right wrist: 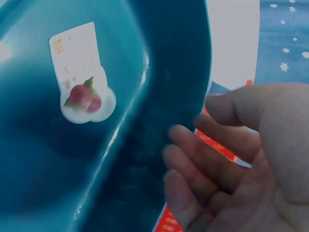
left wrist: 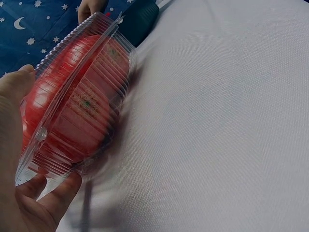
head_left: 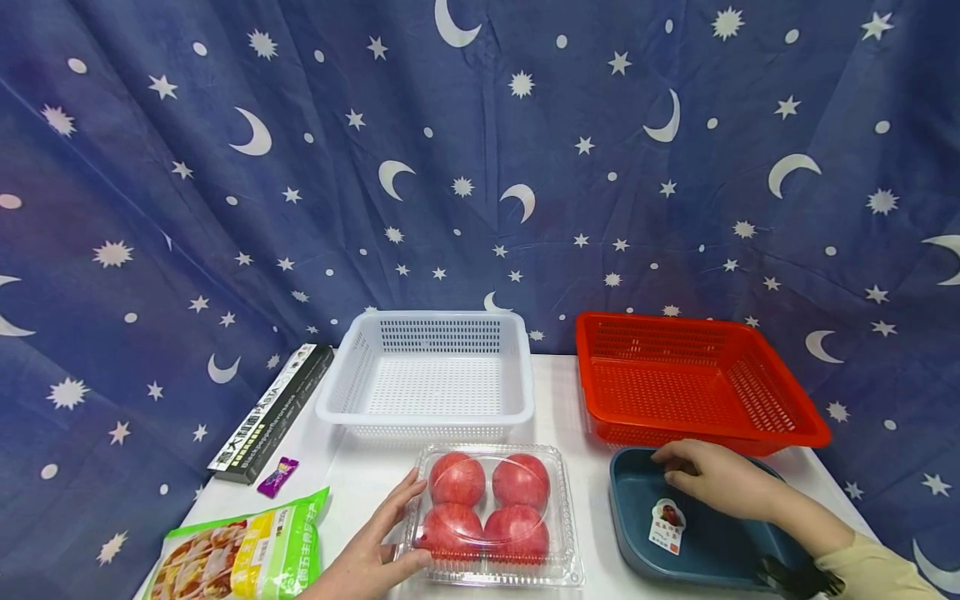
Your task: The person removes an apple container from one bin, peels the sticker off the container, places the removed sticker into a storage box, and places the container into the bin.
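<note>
Just getting hold of the tomato clamshell (head_left: pixel 491 515), nothing lifted yet.
Left hand (head_left: pixel 375 546) wrapped round its left edge, pack flat on the table (head_left: pixel 360 471) right in front of the white basket (head_left: pixel 431 375). Right hand (head_left: pixel 712 477) loose on the teal tray's (head_left: pixel 712 546) rim, gripping nothing. Next probably needs a firmer two-handed hold, since thin plastic flexes.

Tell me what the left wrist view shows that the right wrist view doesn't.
Only the left wrist view shows the clear plastic clamshell box of red tomatoes, gripped at its edge by the left hand, on the white table. Only the right wrist view shows the fruit-printed paper label lying inside the dark teal plastic tray and a sliver of the red plastic basket. Both show the tray and the right hand.
</note>
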`<state>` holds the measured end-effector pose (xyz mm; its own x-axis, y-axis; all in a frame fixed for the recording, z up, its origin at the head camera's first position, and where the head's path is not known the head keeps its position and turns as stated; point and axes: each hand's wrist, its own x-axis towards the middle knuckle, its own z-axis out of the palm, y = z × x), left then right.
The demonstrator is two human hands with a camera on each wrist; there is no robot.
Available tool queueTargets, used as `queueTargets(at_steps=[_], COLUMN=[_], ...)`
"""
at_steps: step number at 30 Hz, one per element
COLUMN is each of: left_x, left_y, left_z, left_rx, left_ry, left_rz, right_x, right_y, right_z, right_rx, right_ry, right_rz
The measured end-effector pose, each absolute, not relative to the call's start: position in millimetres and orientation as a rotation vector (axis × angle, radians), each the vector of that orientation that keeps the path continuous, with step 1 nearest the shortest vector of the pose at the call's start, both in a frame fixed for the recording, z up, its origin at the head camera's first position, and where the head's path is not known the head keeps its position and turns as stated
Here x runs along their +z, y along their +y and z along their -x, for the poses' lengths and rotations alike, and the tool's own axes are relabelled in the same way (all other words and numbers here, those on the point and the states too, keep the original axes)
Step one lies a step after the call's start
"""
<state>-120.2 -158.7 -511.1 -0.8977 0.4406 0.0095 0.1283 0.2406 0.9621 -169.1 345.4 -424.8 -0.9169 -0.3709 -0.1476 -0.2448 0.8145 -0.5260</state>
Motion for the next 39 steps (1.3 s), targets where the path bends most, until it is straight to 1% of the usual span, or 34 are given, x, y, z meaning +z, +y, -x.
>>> queueTargets(at_steps=[12,19,26,39], left_x=[-510,-508,-508,-508], left_y=[-158,-157,-157,-157], left_z=[120,121,121,121], left_rx=[1.716,1.719,1.715,1.715], left_ry=[2.243,2.221,2.231,2.232], left_rz=[-0.501,-0.481,-0.47,-0.49], right_x=[-414,-409,-411,-426], right_y=[314,287,261,214], right_z=[164,155,147,129], right_rx=[-0.902,-1.223,-1.449,-1.678], right_ry=[2.904,2.728,2.586,2.175], right_rz=[0.425,0.3,0.314,-0.065])
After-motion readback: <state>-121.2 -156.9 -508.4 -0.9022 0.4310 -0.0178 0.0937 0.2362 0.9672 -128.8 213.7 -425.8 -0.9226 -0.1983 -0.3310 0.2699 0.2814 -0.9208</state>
